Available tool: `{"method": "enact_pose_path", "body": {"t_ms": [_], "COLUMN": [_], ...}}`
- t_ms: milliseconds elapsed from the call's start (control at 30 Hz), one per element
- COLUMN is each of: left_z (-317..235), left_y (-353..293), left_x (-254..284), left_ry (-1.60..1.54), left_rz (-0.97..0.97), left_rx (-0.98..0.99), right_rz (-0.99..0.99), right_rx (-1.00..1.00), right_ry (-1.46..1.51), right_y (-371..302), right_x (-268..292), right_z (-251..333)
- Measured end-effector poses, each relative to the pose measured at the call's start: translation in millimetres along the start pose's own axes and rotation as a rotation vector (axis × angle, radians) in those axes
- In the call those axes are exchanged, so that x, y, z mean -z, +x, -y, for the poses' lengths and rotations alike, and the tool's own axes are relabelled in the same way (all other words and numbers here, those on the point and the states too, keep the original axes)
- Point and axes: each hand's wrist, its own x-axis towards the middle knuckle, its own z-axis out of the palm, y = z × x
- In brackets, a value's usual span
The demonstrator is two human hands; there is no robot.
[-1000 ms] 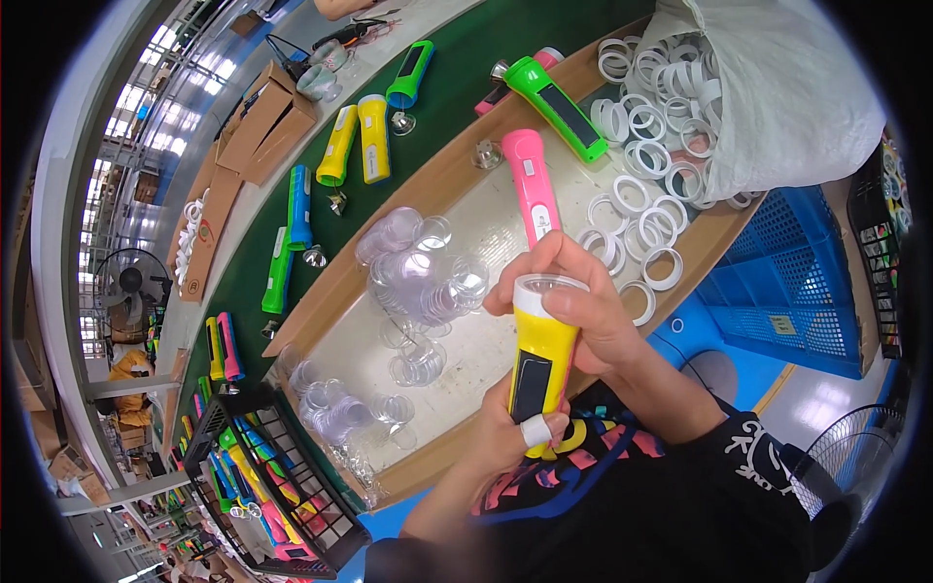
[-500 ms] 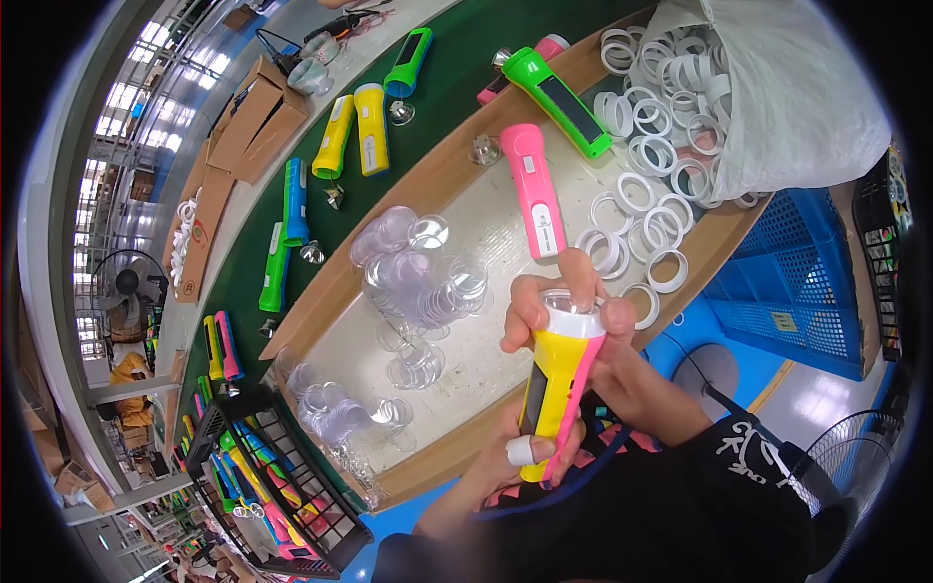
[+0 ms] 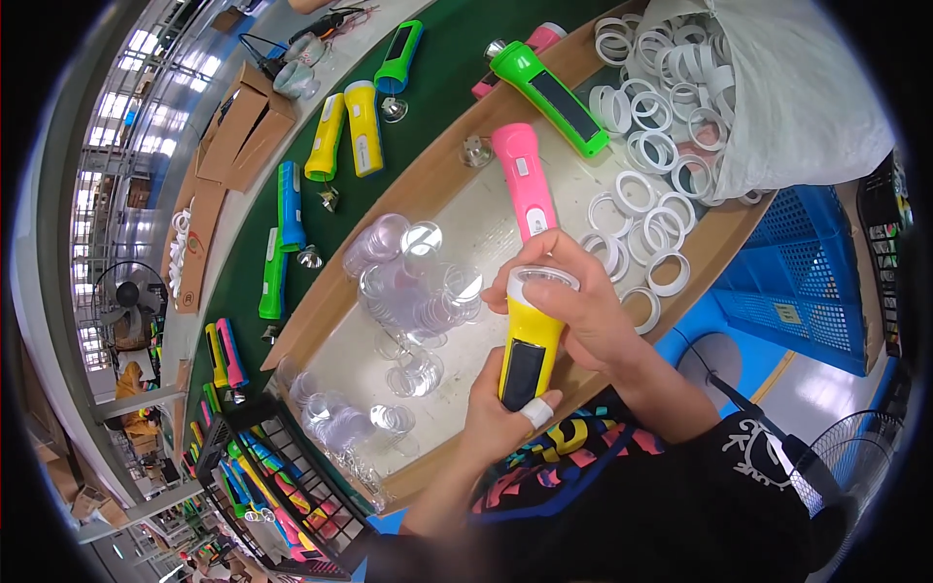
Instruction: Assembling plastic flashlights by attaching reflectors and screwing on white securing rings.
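A yellow flashlight (image 3: 535,331) with a dark panel on its side stands upright before me, its head up. My left hand (image 3: 493,416), with white tape on a finger, is wrapped round its lower body. My right hand (image 3: 595,309) closes round the head, fingers on the white ring (image 3: 525,279) at its rim and thumb across the top. A clear lens seems to sit inside the ring, partly covered by the thumb. Just behind, a pink flashlight (image 3: 522,175) lies in the cardboard tray (image 3: 449,445), its lower end hidden by my right hand.
Loose white rings (image 3: 664,228) spill from a white sack (image 3: 792,97) on the right. Clear discs (image 3: 413,282) lie in piles at left. Beyond the tray, several flashlights (image 3: 364,126) rest on the green belt (image 3: 321,262). A black crate (image 3: 282,486) holds more flashlights; a blue crate (image 3: 787,272) stands right.
The flashlight has turned so its dark panel faces me, and it has risen slightly to the left. My right hand has shifted its grip, the thumb now over the top.
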Motion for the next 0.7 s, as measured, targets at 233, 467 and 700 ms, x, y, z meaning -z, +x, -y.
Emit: {"method": "enact_pose_path", "body": {"t_ms": [233,467,700], "left_z": [4,3,-17], "left_y": [-25,-11,1], "left_x": [-21,4,16], "left_ry": [-1.044,0.255,-0.129], "left_rz": [0.646,-0.123,0.058], "left_rx": [0.068,-0.262,0.12], "right_rz": [0.527,0.152,-0.132], "right_rx": [0.024,0.159,-0.005], "right_ry": [0.664,0.036,-0.058], "right_y": [5,-10,-6], "right_x": [-1,1,5], "right_z": [-19,-8,1]}}
